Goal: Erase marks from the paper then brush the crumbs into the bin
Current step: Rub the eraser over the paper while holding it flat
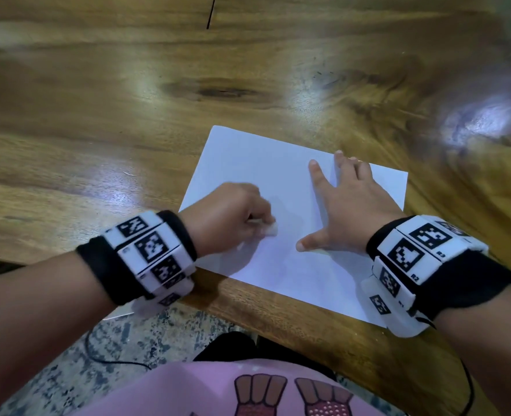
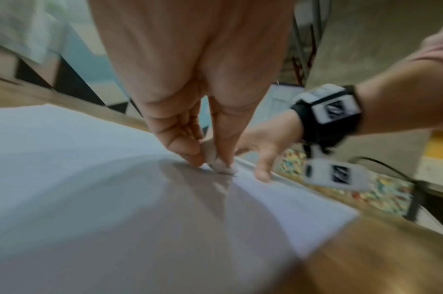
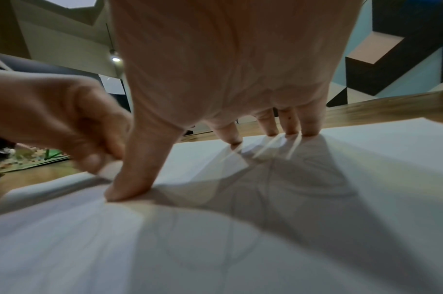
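A white sheet of paper [image 1: 281, 202] lies on the wooden table [image 1: 128, 115] near its front edge. My left hand [image 1: 233, 217] pinches a small white eraser [image 1: 270, 230] and presses it on the paper's left half; the left wrist view shows the eraser [image 2: 220, 164] between thumb and fingers. My right hand [image 1: 344, 205] lies flat with fingers spread, pressing the paper's right half. Faint pencil lines [image 3: 265, 208] show on the paper [image 3: 240, 248] under the right hand [image 3: 215, 99]. The left hand [image 3: 64, 123] sits just beside the right thumb. No bin is in view.
The table's front edge [image 1: 278, 322] runs just below the paper, with speckled floor [image 1: 128, 343] and my pink shirt [image 1: 218, 391] beneath. Bare wood stretches behind and to the left of the sheet. A thin black cable [image 1: 113, 355] hangs below the edge.
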Available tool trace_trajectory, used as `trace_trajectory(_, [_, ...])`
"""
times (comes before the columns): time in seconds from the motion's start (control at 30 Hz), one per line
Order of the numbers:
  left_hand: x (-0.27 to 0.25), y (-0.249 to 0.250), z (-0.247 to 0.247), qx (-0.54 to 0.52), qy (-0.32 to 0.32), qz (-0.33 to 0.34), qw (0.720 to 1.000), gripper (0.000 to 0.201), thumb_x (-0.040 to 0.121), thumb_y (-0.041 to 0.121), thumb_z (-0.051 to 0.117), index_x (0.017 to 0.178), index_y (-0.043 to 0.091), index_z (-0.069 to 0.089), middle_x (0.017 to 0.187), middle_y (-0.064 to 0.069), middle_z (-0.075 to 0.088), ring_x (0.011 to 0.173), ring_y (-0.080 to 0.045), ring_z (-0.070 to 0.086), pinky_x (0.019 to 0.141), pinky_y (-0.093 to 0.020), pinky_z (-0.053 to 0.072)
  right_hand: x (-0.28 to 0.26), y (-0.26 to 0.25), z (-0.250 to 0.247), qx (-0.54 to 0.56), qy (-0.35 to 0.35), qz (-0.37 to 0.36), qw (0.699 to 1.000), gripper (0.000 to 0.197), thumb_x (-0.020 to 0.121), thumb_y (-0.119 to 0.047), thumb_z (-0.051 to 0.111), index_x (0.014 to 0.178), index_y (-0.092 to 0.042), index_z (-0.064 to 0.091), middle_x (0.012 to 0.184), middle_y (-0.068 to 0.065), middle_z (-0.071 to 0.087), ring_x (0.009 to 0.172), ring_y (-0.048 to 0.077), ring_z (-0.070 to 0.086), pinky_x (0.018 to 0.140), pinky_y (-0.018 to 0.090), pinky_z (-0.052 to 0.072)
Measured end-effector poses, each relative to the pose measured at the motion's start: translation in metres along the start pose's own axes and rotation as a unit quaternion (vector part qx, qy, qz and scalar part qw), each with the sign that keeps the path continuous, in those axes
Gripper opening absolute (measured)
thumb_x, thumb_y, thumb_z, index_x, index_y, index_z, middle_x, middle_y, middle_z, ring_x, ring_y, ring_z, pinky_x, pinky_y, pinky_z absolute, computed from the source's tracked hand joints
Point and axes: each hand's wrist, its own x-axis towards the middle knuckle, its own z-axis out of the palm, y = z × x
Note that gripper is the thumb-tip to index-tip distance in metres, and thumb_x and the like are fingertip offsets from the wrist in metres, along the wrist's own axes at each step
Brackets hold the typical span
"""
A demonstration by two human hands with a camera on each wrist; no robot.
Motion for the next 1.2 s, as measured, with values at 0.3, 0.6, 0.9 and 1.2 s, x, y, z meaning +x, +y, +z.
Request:
trace_trajectory(0.3, [-0.013,0.0,-0.003,0.003,-0.105,0.023,0.994,0.008,0.076,0.016,0.07,0.084,0.014,0.072,0.07,0.014,0.051,0.063,-0.002,0.048,0.062,-0.019,0.037,0.0,0.001,0.001,0.003,-0.001,0.001,1.0,0.128,0.059,-0.079,0.06,0.148,-0.023,-0.014,0.155,0.016,-0.014,0.142,0.034,-0.007,0.116,0.038,0.009])
trace_trajectory(0.6, [-0.009,-0.007,-0.008,0.023,-0.121,0.002,0.992,0.007,0.073,0.016,0.073,0.08,0.015,0.072,0.063,0.018,0.047,0.059,0.008,0.051,0.056,-0.003,0.031,0.0,0.002,0.001,0.008,-0.002,0.0,1.0,0.127,0.06,-0.078,0.06,0.148,-0.024,-0.014,0.155,0.015,-0.015,0.142,0.034,-0.007,0.116,0.037,0.009])
trace_trajectory(0.9, [-0.008,-0.009,-0.01,0.026,-0.065,0.023,0.997,0.009,0.075,0.013,0.071,0.084,0.015,0.073,0.071,0.015,0.05,0.063,0.005,0.047,0.059,-0.002,0.032,0.0,0.002,0.001,0.016,-0.004,0.001,1.0,0.128,0.059,-0.078,0.062,0.148,-0.025,-0.013,0.155,0.014,-0.015,0.142,0.033,-0.009,0.116,0.038,0.01])
trace_trajectory(1.2, [-0.012,-0.013,-0.011,0.028,-0.03,0.003,0.999,0.01,0.074,0.017,0.071,0.084,0.017,0.073,0.076,0.01,0.054,0.066,0.0,0.051,0.058,-0.003,0.032,0.0,0.002,0.002,0.014,0.003,-0.001,1.0,0.128,0.059,-0.078,0.061,0.148,-0.025,-0.013,0.155,0.015,-0.014,0.142,0.034,-0.007,0.116,0.037,0.009])
